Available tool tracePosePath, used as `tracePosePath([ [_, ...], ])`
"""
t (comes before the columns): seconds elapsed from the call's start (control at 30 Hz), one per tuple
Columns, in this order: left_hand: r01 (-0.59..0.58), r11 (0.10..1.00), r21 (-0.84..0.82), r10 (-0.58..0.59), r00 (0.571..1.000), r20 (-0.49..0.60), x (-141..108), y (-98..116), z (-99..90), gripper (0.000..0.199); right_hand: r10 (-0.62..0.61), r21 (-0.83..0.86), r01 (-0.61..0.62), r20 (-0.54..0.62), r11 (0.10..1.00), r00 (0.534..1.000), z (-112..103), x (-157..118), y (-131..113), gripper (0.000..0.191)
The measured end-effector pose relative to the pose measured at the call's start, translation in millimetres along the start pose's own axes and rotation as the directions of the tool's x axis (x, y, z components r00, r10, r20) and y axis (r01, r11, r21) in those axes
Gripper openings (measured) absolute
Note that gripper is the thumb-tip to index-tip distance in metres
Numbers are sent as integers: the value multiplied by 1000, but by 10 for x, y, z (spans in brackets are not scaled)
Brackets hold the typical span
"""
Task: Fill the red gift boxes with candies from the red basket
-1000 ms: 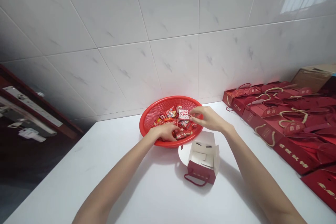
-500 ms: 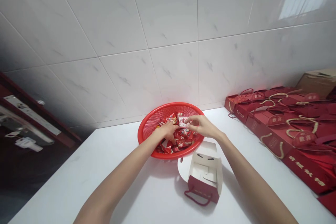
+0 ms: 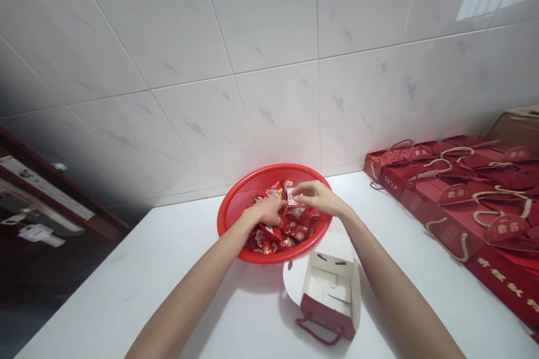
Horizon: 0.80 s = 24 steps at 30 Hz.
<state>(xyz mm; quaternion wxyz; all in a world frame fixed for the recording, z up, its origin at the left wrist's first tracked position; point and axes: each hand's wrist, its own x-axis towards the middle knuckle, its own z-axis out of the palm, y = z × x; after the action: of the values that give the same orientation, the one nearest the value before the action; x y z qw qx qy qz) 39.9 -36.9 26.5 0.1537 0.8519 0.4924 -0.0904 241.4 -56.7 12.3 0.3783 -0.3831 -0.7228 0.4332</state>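
A red plastic basket stands near the wall, holding several red-wrapped sweets. Inside it, my left hand reaches down among the wrappers with its fingers bent; whether they grip anything is hidden. My right hand is over the basket's right side, its thumb and fingers closed on a small white and red packet. In front of the basket lies an open gift box, white inside and dark red outside, with a dark red cord handle. No sweets show in it.
Rows of dark red gift boxes with cord handles fill the right side of the white table. Behind them is a brown cardboard box. A tiled wall borders the table's back. Beyond the left edge, keys hang at a dark red door.
My left hand has shifted slightly left and down within the sweets, whose wrappers have moved. My right hand still has the packet. The view has shifted slightly.
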Motion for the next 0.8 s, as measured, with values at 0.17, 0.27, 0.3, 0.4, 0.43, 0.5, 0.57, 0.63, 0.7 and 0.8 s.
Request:
tracePosePath([
  [0.17,-104,985,-140,68,969,-239,-56,-36,-58,5,13,-43,-14,-20,999,1000,-10,4,14,18],
  [0.27,-198,959,-203,99,904,-416,-63,-51,-77,2,13,-46,-16,-59,999,998,4,13,22,22],
  [0.3,-227,950,-215,103,877,-469,-63,-53,-80,4,22,-24,-24,-82,999,996,10,15,27,24],
  [0.4,-304,923,-235,118,806,-580,-67,-48,-77,8,91,47,-85,-151,995,984,28,15,37,33],
  [0.43,-345,906,-247,128,778,-615,-71,-45,-73,9,124,65,-114,-165,991,978,31,14,38,36],
  [0.5,-451,844,-290,144,713,-686,-76,-45,-59,12,180,97,-165,-164,981,970,32,11,36,41],
  [0.57,-529,777,-341,138,672,-728,-71,-56,-39,11,196,121,-180,-141,976,970,30,14,38,43],
  [0.63,-520,770,-368,138,700,-701,-53,-77,-17,9,185,129,-168,-129,977,974,27,21,48,43],
  [0.7,-477,799,-366,158,754,-638,-30,-98,2,8,166,122,-150,-129,981,978,28,31,64,41],
  [0.8,-450,818,-358,210,813,-544,-8,-100,22,7,114,104,-102,-118,989,987,31,42,88,36],
])
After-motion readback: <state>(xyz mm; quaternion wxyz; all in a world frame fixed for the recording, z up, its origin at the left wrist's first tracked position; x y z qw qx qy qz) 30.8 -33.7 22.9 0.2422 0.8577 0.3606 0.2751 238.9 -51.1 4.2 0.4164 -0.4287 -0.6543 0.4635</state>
